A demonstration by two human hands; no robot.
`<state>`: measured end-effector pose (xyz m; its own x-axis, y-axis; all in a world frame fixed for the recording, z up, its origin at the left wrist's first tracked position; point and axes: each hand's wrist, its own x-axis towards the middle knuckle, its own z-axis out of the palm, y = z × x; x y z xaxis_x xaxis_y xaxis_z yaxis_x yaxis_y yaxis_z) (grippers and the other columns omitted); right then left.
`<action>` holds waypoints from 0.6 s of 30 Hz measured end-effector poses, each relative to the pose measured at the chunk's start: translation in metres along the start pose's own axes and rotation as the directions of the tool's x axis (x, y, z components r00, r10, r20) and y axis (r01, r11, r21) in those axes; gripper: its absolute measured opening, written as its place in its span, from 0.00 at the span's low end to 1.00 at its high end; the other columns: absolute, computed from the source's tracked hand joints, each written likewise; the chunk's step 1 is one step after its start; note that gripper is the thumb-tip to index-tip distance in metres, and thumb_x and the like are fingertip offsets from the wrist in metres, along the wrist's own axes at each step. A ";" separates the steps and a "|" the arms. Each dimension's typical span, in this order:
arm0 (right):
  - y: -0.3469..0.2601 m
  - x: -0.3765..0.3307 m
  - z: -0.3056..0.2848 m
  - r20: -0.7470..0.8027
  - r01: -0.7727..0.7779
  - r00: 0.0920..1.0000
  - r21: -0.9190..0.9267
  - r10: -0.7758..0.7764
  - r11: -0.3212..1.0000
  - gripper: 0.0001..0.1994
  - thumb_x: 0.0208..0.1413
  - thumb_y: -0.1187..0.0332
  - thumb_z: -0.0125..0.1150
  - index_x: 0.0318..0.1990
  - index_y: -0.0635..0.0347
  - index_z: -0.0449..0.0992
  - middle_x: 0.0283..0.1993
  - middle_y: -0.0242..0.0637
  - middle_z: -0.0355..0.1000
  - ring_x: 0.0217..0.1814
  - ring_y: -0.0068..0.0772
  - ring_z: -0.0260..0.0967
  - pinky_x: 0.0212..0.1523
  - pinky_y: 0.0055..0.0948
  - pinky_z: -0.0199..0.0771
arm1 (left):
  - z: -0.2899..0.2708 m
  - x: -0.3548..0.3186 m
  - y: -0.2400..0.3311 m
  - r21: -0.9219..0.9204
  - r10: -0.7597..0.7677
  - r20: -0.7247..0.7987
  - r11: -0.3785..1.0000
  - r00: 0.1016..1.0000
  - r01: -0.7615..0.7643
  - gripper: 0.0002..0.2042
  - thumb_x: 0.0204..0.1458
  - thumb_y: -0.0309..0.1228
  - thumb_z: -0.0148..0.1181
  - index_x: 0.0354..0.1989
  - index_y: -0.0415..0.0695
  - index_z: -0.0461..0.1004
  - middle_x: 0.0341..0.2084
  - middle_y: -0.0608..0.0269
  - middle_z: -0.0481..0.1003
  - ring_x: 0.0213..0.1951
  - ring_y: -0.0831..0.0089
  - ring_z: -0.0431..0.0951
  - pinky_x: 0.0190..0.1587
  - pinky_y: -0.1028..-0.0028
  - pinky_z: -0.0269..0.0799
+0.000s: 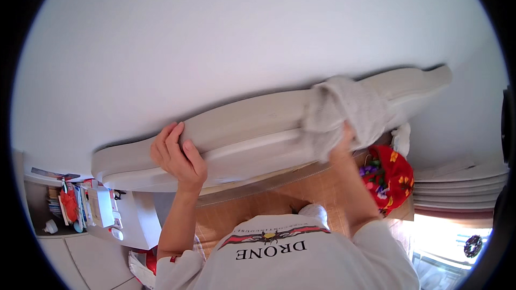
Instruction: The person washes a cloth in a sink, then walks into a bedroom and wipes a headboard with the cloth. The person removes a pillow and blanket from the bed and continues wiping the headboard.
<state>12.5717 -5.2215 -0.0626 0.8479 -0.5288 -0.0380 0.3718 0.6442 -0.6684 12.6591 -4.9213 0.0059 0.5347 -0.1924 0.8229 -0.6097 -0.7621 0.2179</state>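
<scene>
A long grey-beige headboard (pixel 252 113) with a curved, stepped top runs along the white wall, rising toward the right in the head view. My left hand (pixel 180 156) rests on its left part, fingers laid over the top and thumb apart. Bunched in my right hand (pixel 344 139) is a light grey cloth (pixel 352 110), pressed against the headboard right of the middle. The cloth and right hand are blurred by motion. Folds of cloth hide most of my right fingers.
White wall (pixel 215 32) stands behind the headboard. To the left, a shelf (pixel 64 230) holds books and small items beside a white cabinet (pixel 134 212). A red floral bundle (pixel 395 174) lies below right, near a window blind (pixel 457 188). Under me is a brown surface (pixel 269 196).
</scene>
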 end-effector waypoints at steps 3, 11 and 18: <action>0.052 -0.025 0.054 0.234 0.321 0.947 -0.698 -0.220 0.640 0.28 0.60 0.55 0.34 0.64 0.62 0.50 0.67 0.47 0.48 0.69 0.46 0.45 0.69 0.40 0.43 | 0.005 0.003 0.003 0.004 0.018 0.008 1.000 1.000 -0.018 0.14 0.51 0.31 0.45 0.42 0.38 0.72 0.42 0.52 0.71 0.43 0.59 0.66 0.48 0.64 0.55; -0.006 0.024 -0.005 0.548 0.554 0.833 -0.824 -0.083 0.120 0.31 0.54 0.55 0.45 0.63 0.62 0.53 0.65 0.48 0.51 0.68 0.46 0.47 0.67 0.40 0.45 | -0.004 0.005 -0.005 0.019 0.009 0.008 1.000 1.000 -0.009 0.13 0.53 0.28 0.43 0.43 0.38 0.71 0.42 0.53 0.71 0.44 0.59 0.66 0.49 0.64 0.56; 0.002 0.013 -0.003 0.466 0.529 0.780 -0.847 -0.417 0.045 0.34 0.49 0.54 0.55 0.62 0.63 0.55 0.63 0.49 0.55 0.67 0.46 0.49 0.66 0.40 0.47 | 0.000 0.001 0.003 0.015 -0.010 0.017 1.000 1.000 0.009 0.12 0.52 0.26 0.43 0.42 0.39 0.71 0.42 0.54 0.71 0.44 0.59 0.66 0.49 0.64 0.56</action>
<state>12.5829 -5.2284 -0.0668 0.6826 -0.4241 0.5952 0.1453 -0.7194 -0.6793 12.6578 -4.9244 0.0072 0.5502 -0.1956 0.8118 -0.5961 -0.7728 0.2179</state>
